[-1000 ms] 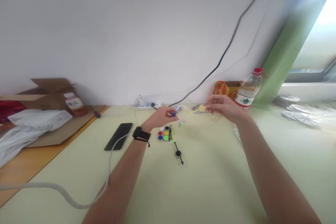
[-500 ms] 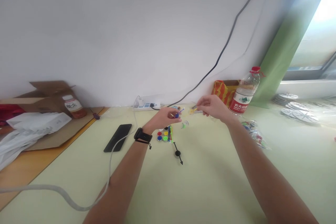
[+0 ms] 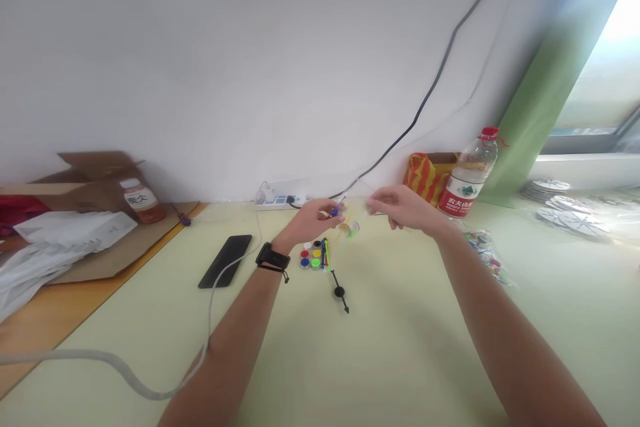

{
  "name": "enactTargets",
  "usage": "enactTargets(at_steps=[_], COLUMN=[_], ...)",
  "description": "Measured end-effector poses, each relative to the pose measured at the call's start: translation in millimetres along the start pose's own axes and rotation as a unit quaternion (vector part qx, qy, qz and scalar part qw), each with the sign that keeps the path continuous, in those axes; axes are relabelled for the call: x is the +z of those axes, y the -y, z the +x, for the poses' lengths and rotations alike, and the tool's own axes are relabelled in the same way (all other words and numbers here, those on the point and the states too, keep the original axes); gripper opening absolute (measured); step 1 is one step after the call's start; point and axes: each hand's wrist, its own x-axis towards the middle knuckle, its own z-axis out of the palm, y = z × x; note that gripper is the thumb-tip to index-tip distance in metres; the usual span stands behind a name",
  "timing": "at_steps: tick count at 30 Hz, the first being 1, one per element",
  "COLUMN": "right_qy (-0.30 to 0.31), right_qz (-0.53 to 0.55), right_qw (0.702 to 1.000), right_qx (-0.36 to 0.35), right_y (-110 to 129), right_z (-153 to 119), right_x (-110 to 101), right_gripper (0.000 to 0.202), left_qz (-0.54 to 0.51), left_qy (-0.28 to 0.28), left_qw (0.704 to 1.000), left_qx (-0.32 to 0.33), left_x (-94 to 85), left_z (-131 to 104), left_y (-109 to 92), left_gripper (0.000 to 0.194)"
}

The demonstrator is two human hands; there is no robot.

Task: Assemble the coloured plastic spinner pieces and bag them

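My left hand (image 3: 316, 219), with a dark watch on its wrist, is closed around a small blue plastic piece (image 3: 335, 211); a purple tip sticks up from it. To its right, my right hand (image 3: 400, 207) has its fingertips pinched together near a pale, see-through blur I cannot make out. Between the hands is a blurred yellow piece (image 3: 345, 228), beside a clear and green round piece (image 3: 353, 229). Nearer me lie several coloured round discs (image 3: 316, 254), thin coloured sticks (image 3: 325, 253) and a black arrow with a round centre (image 3: 339, 292).
A black phone (image 3: 225, 261) and a white cable (image 3: 210, 320) lie on the left. Along the wall stand a power strip (image 3: 280, 201), a red-yellow bag (image 3: 425, 177) and a large bottle (image 3: 467, 177). A bag of small parts (image 3: 487, 257) and stacked white discs (image 3: 570, 220) are at right.
My right hand has shifted slightly left and down. The yellow piece near its fingers now shows farther left, beside the clear and green piece. My left hand still holds the blue piece.
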Motion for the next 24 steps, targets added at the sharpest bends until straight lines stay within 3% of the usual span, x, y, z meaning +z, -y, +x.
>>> enactTargets(at_steps=[2, 6, 8, 9, 11, 13, 15, 19, 24], right_qy=[-0.003, -0.157, -0.164, -0.116, 0.041, 0.182, 0.273, 0.364, 0.418], right_qz=[-0.004, -0.075, -0.12, -0.132, -0.141, -0.158, -0.193, -0.2, -0.213], right_qw=[0.999, 0.982, 0.976, 0.981, 0.985, 0.968, 0.942, 0.909, 0.883], right_qx=[-0.042, -0.071, -0.075, -0.081, -0.093, -0.075, -0.026, 0.011, 0.02], right_y=[-1.5, 4.7, 11.3, 14.4, 18.9, 20.2, 19.4, 17.7, 18.4], right_z=[0.5, 4.6, 5.4, 5.1, 3.6, 1.7, 0.4, -0.7, -2.2], right_x=[0.7, 14.1, 26.3, 33.8, 51.6, 72.1, 92.0, 114.8, 109.1], right_gripper=[0.037, 0.027, 0.026, 0.026, 0.022, 0.021, 0.025, 0.018, 0.025], left_qz=[-0.043, -0.096, -0.112, -0.121, -0.14, -0.155, -0.161, -0.143, -0.107], left_qy=[0.008, 0.0, -0.03, -0.046, -0.069, -0.075, -0.067, -0.026, 0.019], left_qw=[0.999, 0.992, 0.988, 0.985, 0.98, 0.977, 0.977, 0.983, 0.989], left_qx=[-0.022, -0.08, -0.103, -0.111, -0.12, -0.125, -0.126, -0.116, -0.1], left_x=[0.9, 2.1, 0.8, -0.4, -3.3, -6.0, -8.0, -8.9, -8.0], left_z=[1.0, 2.6, 3.0, 3.2, 3.5, 3.4, 3.1, 1.5, -1.0], left_y=[2.9, 12.0, 18.1, 20.9, 25.0, 26.3, 25.0, 19.6, 13.8], left_gripper=[0.038, 0.04, 0.041, 0.042, 0.045, 0.048, 0.049, 0.049, 0.048])
